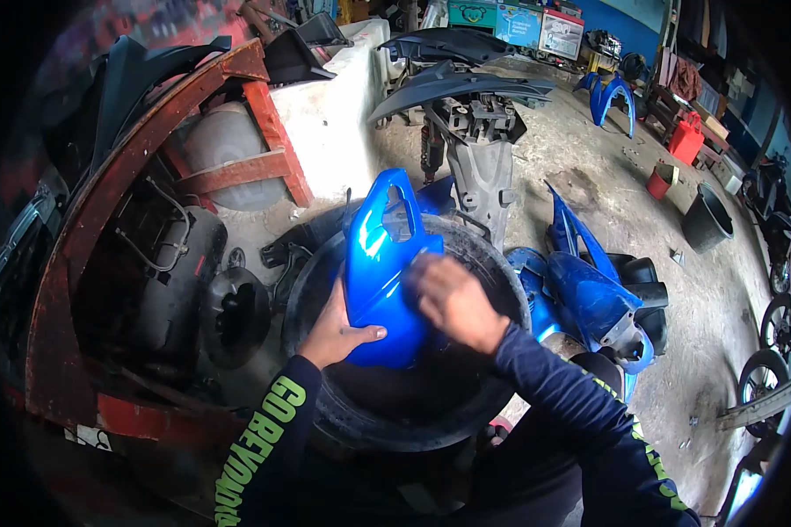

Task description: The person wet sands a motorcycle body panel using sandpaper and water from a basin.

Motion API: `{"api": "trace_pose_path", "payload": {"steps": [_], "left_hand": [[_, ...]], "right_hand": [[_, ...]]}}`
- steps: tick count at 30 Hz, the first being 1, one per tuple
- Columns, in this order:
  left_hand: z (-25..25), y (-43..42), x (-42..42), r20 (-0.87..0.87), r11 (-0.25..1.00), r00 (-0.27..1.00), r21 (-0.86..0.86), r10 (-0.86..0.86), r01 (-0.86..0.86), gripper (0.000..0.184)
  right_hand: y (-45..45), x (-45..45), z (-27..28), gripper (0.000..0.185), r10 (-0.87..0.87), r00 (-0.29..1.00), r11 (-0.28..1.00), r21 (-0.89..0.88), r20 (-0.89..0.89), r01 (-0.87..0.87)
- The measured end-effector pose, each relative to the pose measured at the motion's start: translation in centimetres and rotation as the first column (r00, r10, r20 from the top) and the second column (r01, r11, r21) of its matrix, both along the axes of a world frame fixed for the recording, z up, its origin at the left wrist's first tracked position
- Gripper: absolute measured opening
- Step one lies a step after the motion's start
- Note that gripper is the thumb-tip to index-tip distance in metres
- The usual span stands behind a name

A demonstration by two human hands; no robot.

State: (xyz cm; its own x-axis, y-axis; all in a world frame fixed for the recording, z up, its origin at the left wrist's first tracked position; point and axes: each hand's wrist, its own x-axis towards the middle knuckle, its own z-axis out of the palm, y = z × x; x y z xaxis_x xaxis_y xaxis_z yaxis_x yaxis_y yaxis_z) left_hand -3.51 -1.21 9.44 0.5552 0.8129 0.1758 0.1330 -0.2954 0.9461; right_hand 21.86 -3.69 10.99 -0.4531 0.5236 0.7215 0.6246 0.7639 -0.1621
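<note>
The blue panel point(389, 294) is held over the black tub point(404, 435), pinched at its eight o'clock edge by the left hand point(332, 329). At three o'clock its face is overlapped by the blurred right hand point(457, 303); whether anything is gripped there cannot be made out. If that one-sided pinch were overcome by pressure, the gloss might be scratched against the tub. The floor point(536, 167) beyond is stained, with blue parts point(589, 294) laid at three o'clock, a bike frame point(481, 171) at one.
</note>
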Motion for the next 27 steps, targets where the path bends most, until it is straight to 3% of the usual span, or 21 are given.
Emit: {"api": "trace_pose_path", "payload": {"steps": [2,3,4,6,8,10,11,12,14,15,16,18,20,22,23,24,27], "left_hand": [[-0.6,-0.2,0.1,0.007,0.995,0.997,-0.068,0.072,-0.071,0.120],[-0.7,-0.3,0.1,0.008,0.995,0.997,-0.071,0.075,-0.074,0.120],[-0.6,-0.2,0.2,-0.014,0.996,0.997,-0.050,0.078,-0.079,0.120],[-0.7,-0.2,0.5,-0.032,0.996,0.996,-0.029,0.084,-0.085,0.120],[-0.7,-0.3,0.5,0.078,0.998,0.996,-0.047,0.044,-0.041,0.121],[-0.1,-0.8,0.7,0.028,0.996,0.997,-0.053,0.078,-0.076,0.121],[0.3,-0.9,1.0,-0.017,0.993,0.995,-0.051,0.103,-0.104,0.121],[0.1,-0.6,0.9,-0.014,0.994,0.995,-0.047,0.100,-0.101,0.121],[0.0,-0.3,0.8,0.026,0.999,0.999,-0.047,0.029,-0.028,0.122],[-0.1,-0.1,0.8,0.023,0.999,0.999,-0.040,0.028,-0.027,0.122],[-0.2,-0.2,0.8,0.040,0.997,0.999,-0.072,0.036,-0.033,0.122],[-0.2,-0.7,0.5,0.059,0.993,0.997,-0.112,0.051,-0.044,0.123],[0.0,-0.4,0.7,0.071,0.995,0.997,-0.101,0.030,-0.023,0.123],[-0.3,-0.3,0.6,0.068,0.998,0.998,-0.063,0.009,-0.005,0.124],[-0.3,-0.1,0.5,0.060,1.000,0.998,-0.021,-0.006,0.008,0.124],[-0.4,-0.1,0.4,0.055,1.000,0.998,-0.023,-0.005,0.007,0.124],[0.4,-0.7,0.8,0.016,0.989,0.999,-0.139,0.048,-0.046,0.124]], "right_hand": [[2.3,2.1,0.1,0.042,-0.231,0.970,0.929,-0.312,-0.077,0.197],[2.8,2.5,0.2,0.041,-0.281,0.959,0.893,-0.372,-0.026,0.252],[2.1,1.7,0.2,0.041,-0.282,0.959,0.894,-0.370,-0.023,0.254],[-0.4,-0.8,0.1,0.030,-0.010,0.999,1.000,0.017,0.043,0.009],[0.3,-0.4,0.4,0.030,0.049,0.998,0.999,-0.008,-0.026,-0.049],[2.8,1.9,0.4,0.031,-0.207,0.967,0.968,-0.173,-0.147,0.180],[3.0,2.2,0.2,0.032,-0.230,0.968,0.956,-0.210,-0.104,0.205],[2.1,1.7,-0.5,0.032,-0.197,0.976,0.969,-0.166,-0.092,0.180],[-0.4,-0.4,0.1,0.031,0.027,1.000,0.999,-0.037,0.001,-0.026],[-0.1,0.2,0.1,0.030,0.030,1.000,0.998,-0.061,0.008,-0.029],[0.9,1.3,-0.2,0.029,-0.092,0.994,0.993,-0.079,-0.062,0.087],[4.2,3.8,-1.2,0.029,-0.263,0.949,0.936,-0.286,-0.176,0.206],[2.4,2.8,-0.8,0.031,-0.192,0.973,0.967,-0.191,-0.125,0.166],[-0.3,0.3,-0.1,0.033,0.008,1.000,0.997,-0.074,-0.024,-0.009],[0.1,0.6,-0.6,0.033,-0.024,0.999,0.996,-0.090,-0.035,0.021],[1.2,1.3,-1.6,0.033,-0.168,0.978,0.979,-0.136,-0.122,0.151],[2.8,2.5,-1.1,0.032,-0.250,0.956,0.949,-0.232,-0.152,0.211]]}}
